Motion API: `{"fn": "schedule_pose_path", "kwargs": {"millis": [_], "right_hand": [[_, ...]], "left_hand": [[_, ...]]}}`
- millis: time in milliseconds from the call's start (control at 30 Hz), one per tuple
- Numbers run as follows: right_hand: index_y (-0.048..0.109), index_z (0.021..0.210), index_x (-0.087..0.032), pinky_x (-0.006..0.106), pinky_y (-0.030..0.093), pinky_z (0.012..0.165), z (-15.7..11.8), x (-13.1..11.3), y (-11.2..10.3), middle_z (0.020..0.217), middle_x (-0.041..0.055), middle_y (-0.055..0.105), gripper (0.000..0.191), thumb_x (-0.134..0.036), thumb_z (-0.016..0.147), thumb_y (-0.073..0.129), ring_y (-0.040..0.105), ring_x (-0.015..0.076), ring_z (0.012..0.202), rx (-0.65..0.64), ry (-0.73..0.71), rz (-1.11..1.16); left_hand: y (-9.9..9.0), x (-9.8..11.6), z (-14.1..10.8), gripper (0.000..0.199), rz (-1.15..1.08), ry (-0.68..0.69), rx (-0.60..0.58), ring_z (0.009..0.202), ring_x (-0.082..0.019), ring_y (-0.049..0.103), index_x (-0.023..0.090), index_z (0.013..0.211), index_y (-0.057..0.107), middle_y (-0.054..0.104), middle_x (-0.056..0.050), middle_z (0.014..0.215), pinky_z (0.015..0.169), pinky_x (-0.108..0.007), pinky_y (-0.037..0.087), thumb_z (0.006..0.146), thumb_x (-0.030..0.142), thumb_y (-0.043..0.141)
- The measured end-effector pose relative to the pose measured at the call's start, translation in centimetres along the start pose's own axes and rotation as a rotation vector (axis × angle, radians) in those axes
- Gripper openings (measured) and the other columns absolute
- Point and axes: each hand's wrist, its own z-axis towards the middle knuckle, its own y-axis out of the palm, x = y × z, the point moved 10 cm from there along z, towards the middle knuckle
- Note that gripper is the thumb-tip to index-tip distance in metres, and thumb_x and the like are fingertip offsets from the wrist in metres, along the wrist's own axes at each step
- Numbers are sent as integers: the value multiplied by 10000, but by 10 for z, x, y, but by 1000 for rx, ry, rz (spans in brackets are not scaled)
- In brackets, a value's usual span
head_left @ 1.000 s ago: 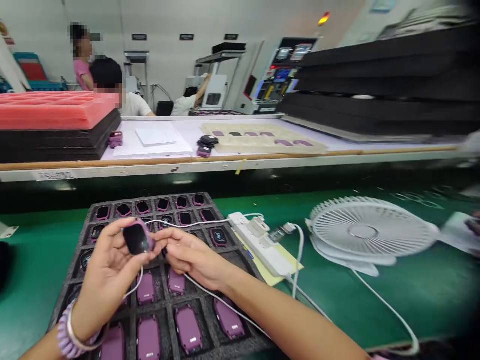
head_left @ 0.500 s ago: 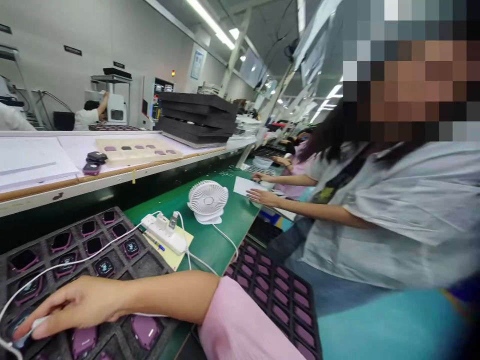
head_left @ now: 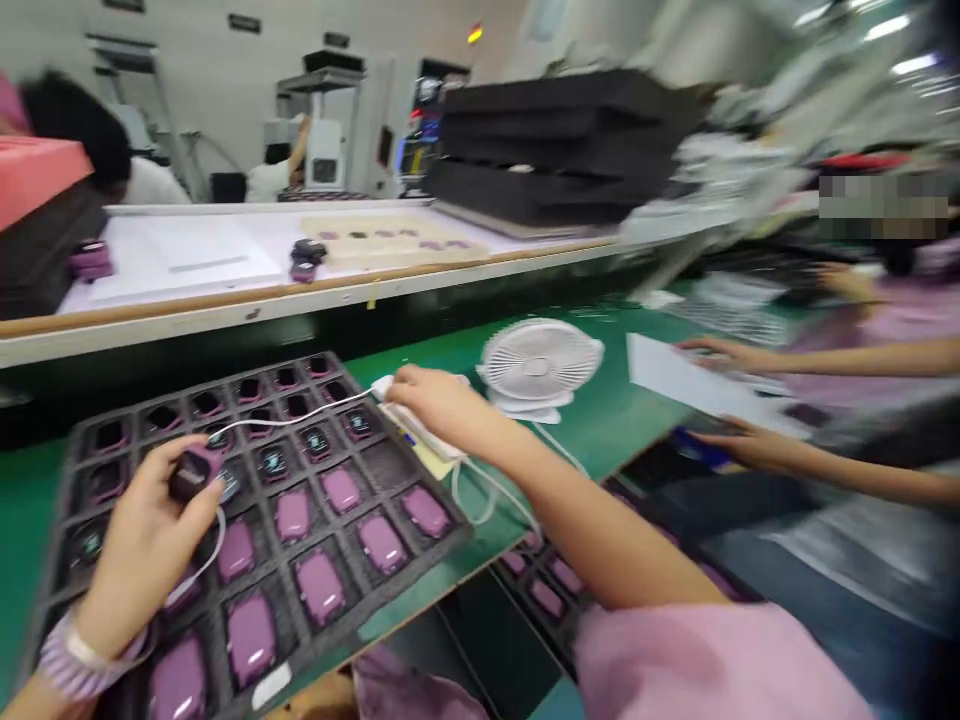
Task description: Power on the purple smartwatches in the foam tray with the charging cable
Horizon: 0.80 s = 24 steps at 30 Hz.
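My left hand (head_left: 146, 530) holds a small purple smartwatch with a black face (head_left: 192, 476) above a black foam tray (head_left: 66, 500). A thin white cable (head_left: 292, 420) runs from the watch area across the tray to the white power strip (head_left: 416, 430). My right hand (head_left: 442, 402) lies over the strip, fingers curled on it and partly hiding it. Several purple watches lie in the tray's near pockets, some face down, and watches with lit dark faces fill pockets further back.
A white desk fan (head_left: 536, 368) stands beyond the strip. A co-worker's hands (head_left: 720, 352) rest near a white paper sheet (head_left: 694, 385) at right. Another foam tray (head_left: 544, 590) of purple watches lies lower right. A raised white shelf (head_left: 225, 275) crosses the back.
My right hand has left the watch and moved to the power strip. The left hand keeps the watch, and the head view has swung back from the right.
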Motion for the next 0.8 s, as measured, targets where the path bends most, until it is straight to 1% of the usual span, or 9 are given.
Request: {"fn": "schedule_pose_path", "kwargs": {"millis": [33, 100, 200, 267, 367, 500, 633, 733, 800], "right_hand": [[690, 901, -130, 363, 438, 864, -1, 9, 0, 955, 91, 597, 207, 6, 873, 536, 571, 242, 930, 58, -12, -34], [694, 959, -142, 380, 449, 867, -5, 8, 18, 971, 106, 577, 194, -67, 927, 518, 561, 251, 943, 39, -129, 2], [693, 1011, -173, 354, 480, 844, -22, -20, 56, 958, 85, 559, 210, -214, 1014, 488, 566, 224, 926, -102, -361, 146], [689, 1025, -176, 341, 488, 820, -32, -33, 75, 956, 81, 552, 261, -272, 1051, 447, 570, 209, 895, -163, -415, 186], [673, 1009, -178, 356, 467, 816, -41, -46, 94, 937, 81, 581, 262, -243, 1057, 424, 574, 216, 891, -215, -452, 117], [635, 1066, -189, 419, 441, 840, -44, -51, 105, 1012, 99, 618, 165, -165, 1004, 484, 581, 263, 958, -248, -468, -134], [598, 1121, -174, 470, 448, 885, -39, -57, 112, 1150, 125, 619, 223, -113, 907, 585, 578, 311, 1049, -301, -534, -274], [613, 1068, -168, 477, 456, 879, -31, -61, 114, 1119, 129, 639, 218, -111, 859, 617, 593, 322, 1000, -359, -571, -288], [623, 1104, -172, 473, 456, 893, -23, -61, 110, 1095, 127, 662, 212, -172, 896, 584, 609, 314, 979, -386, -548, -193]], "left_hand": [[-1, 3, -1, 453, 29, 4, 18, 776, -169, 582, 178, 1173, 572, 628, -44, 957, 674, -282, 474, 804, 432, 642], [4, 5, -1, 437, 98, -4, -1, 685, -142, 551, 191, 1204, 548, 618, -23, 918, 615, -263, 451, 819, 388, 608], [11, 6, -3, 417, 171, -8, -34, 553, -103, 469, 196, 1205, 531, 595, 7, 854, 544, -245, 409, 820, 345, 590], [12, 7, -5, 401, 180, -1, -39, 520, -92, 442, 189, 1180, 531, 583, 14, 833, 528, -241, 400, 811, 335, 588], [12, 8, -6, 385, 160, -3, -37, 509, -90, 445, 183, 1162, 523, 574, 18, 814, 515, -236, 397, 805, 316, 581], [17, 8, -7, 384, 134, -2, -66, 479, -87, 428, 179, 1172, 510, 546, 39, 752, 519, -239, 389, 804, 272, 567], [19, 9, -8, 372, 133, 11, -69, 528, -105, 466, 182, 1164, 509, 563, 32, 759, 567, -252, 400, 802, 245, 565], [18, 8, -8, 375, 132, 0, -63, 533, -105, 465, 188, 1166, 506, 591, 21, 808, 587, -263, 405, 800, 242, 569], [17, 7, -8, 375, 131, -12, -62, 529, -108, 465, 188, 1160, 505, 589, 24, 798, 590, -266, 404, 795, 242, 572]]}}
